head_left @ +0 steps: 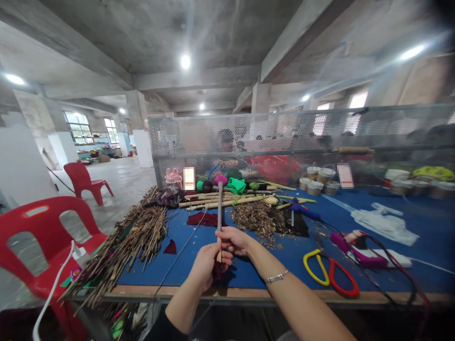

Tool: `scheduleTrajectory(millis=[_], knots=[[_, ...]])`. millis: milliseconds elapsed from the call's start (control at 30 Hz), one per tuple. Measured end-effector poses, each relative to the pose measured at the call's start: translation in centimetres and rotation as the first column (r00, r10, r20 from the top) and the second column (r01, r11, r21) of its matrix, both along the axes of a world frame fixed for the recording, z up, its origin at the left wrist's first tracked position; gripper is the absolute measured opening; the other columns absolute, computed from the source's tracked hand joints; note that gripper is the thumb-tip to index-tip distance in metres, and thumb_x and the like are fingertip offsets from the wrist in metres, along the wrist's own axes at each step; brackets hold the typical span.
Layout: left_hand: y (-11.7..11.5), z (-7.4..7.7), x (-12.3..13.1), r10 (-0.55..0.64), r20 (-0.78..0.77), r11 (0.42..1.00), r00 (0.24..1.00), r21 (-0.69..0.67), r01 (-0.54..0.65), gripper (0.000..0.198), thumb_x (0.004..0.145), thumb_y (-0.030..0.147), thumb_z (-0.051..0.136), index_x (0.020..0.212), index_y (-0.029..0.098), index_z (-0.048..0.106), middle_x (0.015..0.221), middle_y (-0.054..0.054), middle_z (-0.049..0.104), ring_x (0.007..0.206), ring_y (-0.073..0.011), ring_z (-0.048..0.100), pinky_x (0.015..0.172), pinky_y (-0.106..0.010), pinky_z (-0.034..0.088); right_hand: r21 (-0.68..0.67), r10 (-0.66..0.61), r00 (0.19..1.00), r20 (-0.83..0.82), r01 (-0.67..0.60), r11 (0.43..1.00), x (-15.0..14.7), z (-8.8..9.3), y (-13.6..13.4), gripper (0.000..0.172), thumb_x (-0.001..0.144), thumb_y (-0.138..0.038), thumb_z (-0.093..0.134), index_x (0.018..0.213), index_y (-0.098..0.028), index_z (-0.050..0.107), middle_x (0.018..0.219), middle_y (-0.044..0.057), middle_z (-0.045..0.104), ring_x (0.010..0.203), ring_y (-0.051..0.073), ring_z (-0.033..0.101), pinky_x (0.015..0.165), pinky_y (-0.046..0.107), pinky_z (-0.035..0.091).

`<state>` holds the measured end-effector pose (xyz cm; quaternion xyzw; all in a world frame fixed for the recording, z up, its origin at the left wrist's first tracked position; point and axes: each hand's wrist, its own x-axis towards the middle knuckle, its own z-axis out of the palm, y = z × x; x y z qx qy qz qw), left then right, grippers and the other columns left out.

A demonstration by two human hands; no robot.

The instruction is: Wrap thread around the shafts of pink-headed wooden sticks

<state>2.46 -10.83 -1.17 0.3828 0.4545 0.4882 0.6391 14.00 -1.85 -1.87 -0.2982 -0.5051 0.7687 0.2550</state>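
The slender stick [219,213] was in both hands, its long axis running away from the person, out over the blue table [284,274], with the far tip tilted up. Its lower end lay in the left hand [206,266], the one nearer the body, fingers curled closed around it; just farther up the shaft, the right hand [237,239] held it between thumb and bent fingers, nearly closed. The stick looked straight, greyish along the far stretch and paler tan near the grip. Beyond the hands lay a dark red cloth [202,219] and a heap of brown chips [253,218]; farther out, twigs [138,232] were piled to the left and scissors [332,272] rested to the right.
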Motion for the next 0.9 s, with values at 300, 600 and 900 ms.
scheduleTrajectory(millis=[300, 600, 900], knots=[[1.0, -0.5, -1.3, -0.006, -0.246, 0.987, 0.969, 0.157, 0.046, 0.035, 0.064, 0.048, 0.060, 0.065, 0.014, 0.054, 0.052, 0.000, 0.057, 0.041, -0.0082, 0.045, 0.043, -0.020, 0.031, 0.019, 0.003, 1.000, 0.009, -0.003, 1.000, -0.2, -0.3, 0.2, 0.036, 0.065, -0.035, 0.068, 0.066, -0.018, 0.036, 0.041, -0.012, 0.032, 0.031, 0.000, 0.017, 0.031, 0.015, 0.005], [0.9, -0.4, -2.1, -0.037, -0.398, 0.982, 0.917, 0.153, 0.107, 0.043, 0.063, 0.057, 0.057, 0.067, 0.014, 0.053, 0.051, 0.001, 0.055, 0.039, -0.0081, 0.044, 0.038, -0.019, 0.029, -0.002, -0.006, 0.999, 0.054, 0.006, 1.000, -0.3, -0.4, 0.2, 0.034, 0.067, -0.032, 0.066, 0.066, -0.019, 0.035, 0.041, -0.012, 0.030, 0.030, 0.001, 0.018, 0.032, 0.015, 0.006], [1.2, -0.5, -2.0, -0.154, -0.075, 0.982, 0.985, 0.096, 0.161, 0.037, 0.063, 0.047, 0.062, 0.071, 0.012, 0.054, 0.059, -0.001, 0.057, 0.046, -0.0071, 0.048, 0.045, -0.019, 0.033, -0.041, 0.021, 1.000, -0.017, -0.022, 0.999, 0.0, 0.1, 0.2, 0.035, 0.065, -0.031, 0.067, 0.068, -0.019, 0.035, 0.042, -0.013, 0.029, 0.032, 0.000, 0.015, 0.033, 0.014, 0.003]])
